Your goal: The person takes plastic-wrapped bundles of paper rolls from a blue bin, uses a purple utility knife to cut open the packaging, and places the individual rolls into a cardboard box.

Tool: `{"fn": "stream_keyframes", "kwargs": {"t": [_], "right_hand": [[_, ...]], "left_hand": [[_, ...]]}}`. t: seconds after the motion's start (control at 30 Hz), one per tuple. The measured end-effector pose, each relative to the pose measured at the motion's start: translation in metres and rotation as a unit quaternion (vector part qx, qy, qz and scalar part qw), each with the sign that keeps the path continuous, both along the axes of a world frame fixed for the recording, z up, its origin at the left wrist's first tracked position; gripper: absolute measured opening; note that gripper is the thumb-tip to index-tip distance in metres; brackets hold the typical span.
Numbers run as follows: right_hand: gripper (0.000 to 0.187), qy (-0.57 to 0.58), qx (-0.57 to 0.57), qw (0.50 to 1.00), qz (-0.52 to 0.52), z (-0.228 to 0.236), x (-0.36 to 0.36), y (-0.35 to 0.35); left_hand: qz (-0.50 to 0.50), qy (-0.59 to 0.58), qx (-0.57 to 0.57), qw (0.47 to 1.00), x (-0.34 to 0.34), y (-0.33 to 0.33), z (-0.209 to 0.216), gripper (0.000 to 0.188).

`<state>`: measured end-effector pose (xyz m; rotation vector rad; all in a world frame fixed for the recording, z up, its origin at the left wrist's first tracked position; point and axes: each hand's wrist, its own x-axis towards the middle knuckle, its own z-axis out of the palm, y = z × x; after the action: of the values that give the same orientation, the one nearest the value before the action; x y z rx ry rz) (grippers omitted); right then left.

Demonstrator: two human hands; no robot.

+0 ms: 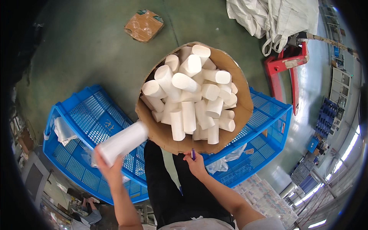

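Note:
My left hand (110,163) is closed around one end of a white paper roll (123,142), which is held tilted over the left blue crate and is slightly blurred. The roll's far end comes close to the rim of a big round cardboard container (163,138). Many white rolls (186,82) lie heaped inside that container at various angles. At its near rim, my right hand (196,165) grips a slim purple object (193,155); its exact kind is too small to make out.
Blue plastic crates stand left (96,111) and right (264,138) of the container, with clear plastic bags (220,164) in them. A cardboard piece (144,25) lies on the green floor. Far right are a red pallet jack (285,63) and white sacks (274,19). Another person (90,214) is lower left.

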<state>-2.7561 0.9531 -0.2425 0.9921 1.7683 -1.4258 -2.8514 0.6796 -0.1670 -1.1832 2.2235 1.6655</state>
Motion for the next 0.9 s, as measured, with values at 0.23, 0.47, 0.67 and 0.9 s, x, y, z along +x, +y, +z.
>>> {"fn": "stream_keyframes", "kwargs": {"t": [0.23,0.47,0.67,0.9], "right_hand": [[0.010,0.004,0.003,1.000,-0.003,0.007,-0.026,-0.006],[0.038,0.230,0.326,0.915,-0.060,-0.026,-0.165,0.036],[0.082,0.086,0.486,0.865,0.087,-0.120,-0.207,0.061],[0.072,0.226,0.397,0.880,0.135,0.056,-0.185,0.023]], "left_hand": [[0.081,-0.127,-0.362,0.920,0.109,-0.136,0.028,0.054],[0.071,-0.225,-0.366,0.900,0.221,-0.156,-0.020,0.049],[-0.001,-0.173,-0.351,0.920,0.236,-0.106,-0.023,0.058],[-0.254,-0.042,-0.152,0.954,0.182,-0.091,0.093,0.059]]}}
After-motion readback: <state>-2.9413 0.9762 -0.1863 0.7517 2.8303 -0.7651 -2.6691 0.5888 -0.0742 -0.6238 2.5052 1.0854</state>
